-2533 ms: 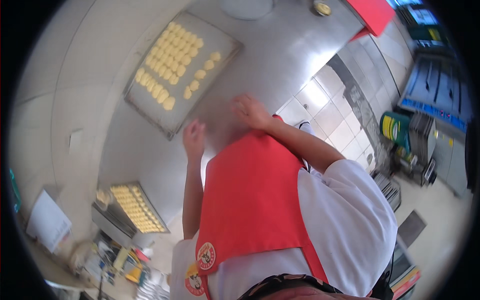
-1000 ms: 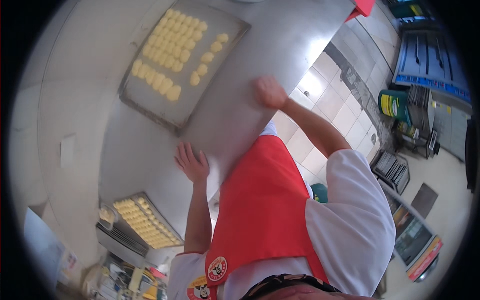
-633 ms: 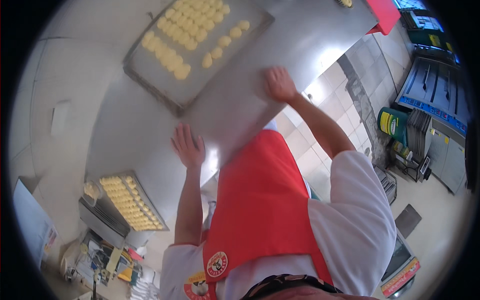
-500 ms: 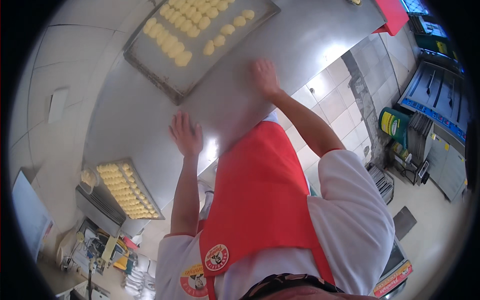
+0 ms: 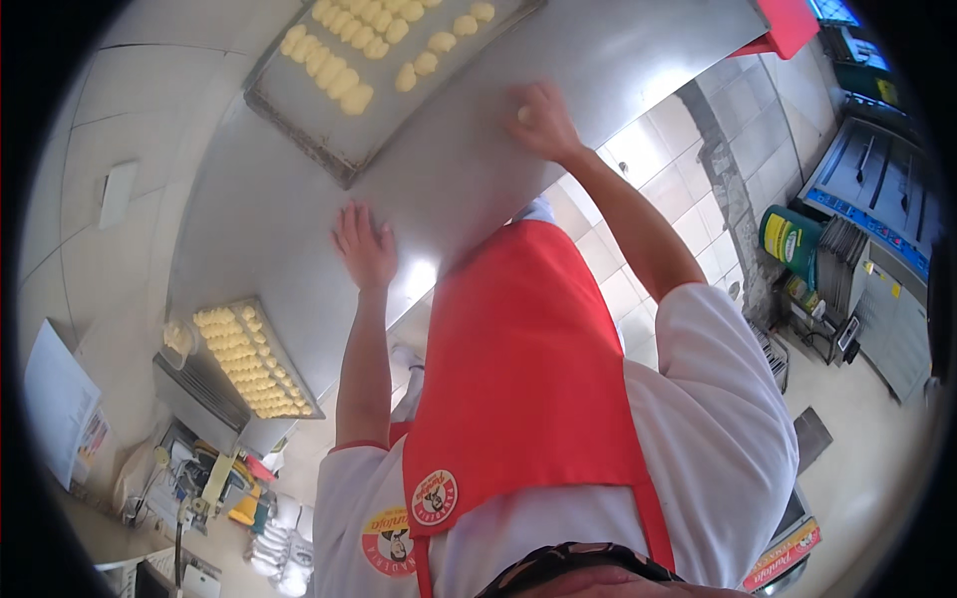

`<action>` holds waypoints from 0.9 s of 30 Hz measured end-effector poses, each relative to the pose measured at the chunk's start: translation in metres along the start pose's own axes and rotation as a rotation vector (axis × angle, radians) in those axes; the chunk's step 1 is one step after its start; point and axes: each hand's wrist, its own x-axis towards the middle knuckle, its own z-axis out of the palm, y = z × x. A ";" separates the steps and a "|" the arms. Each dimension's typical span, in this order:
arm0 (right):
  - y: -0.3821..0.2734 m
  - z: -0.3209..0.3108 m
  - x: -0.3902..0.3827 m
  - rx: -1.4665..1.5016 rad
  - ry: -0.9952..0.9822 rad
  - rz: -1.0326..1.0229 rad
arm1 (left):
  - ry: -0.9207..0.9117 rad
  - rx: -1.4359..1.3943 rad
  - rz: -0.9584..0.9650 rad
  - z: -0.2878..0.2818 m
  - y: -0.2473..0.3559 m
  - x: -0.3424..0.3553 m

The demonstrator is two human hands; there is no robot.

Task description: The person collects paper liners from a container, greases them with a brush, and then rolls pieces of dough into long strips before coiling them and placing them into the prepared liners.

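Observation:
My left hand (image 5: 365, 249) lies on the steel worktable (image 5: 269, 239) with its fingers stretched out, holding nothing. Farther off to the right, my right hand (image 5: 546, 125) is curled over the table, and a small pale piece of dough (image 5: 524, 115) shows at its fingers. Beyond both hands rests a metal baking tray (image 5: 299, 130) with rows of yellowish dough pieces (image 5: 329, 72). Several more dough pieces (image 5: 426, 63) form a shorter row near the tray's right side.
At the lower left stands a second tray (image 5: 289, 371) filled with small dough pieces, beside a clear tub (image 5: 179, 339). A red object (image 5: 788, 30) is at the table's far right end. Tiled floor and an appliance (image 5: 867, 199) lie to the right.
My right hand has gone from lying flat to curled, with a small piece of dough now visible at it. My left hand stays flat on the table.

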 end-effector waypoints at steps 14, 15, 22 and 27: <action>0.013 -0.136 0.118 0.087 0.199 0.177 | 0.043 -0.088 -0.199 -0.011 0.044 0.004; 0.020 -0.169 0.155 0.018 0.353 0.044 | 0.037 -0.080 -0.210 -0.010 0.050 0.003; 0.082 -0.265 0.332 -0.163 0.829 -0.245 | 0.177 -0.483 -0.603 0.001 0.147 0.000; 0.162 -0.208 0.366 -0.109 0.628 -0.274 | 0.194 -0.440 -0.660 0.022 0.234 0.005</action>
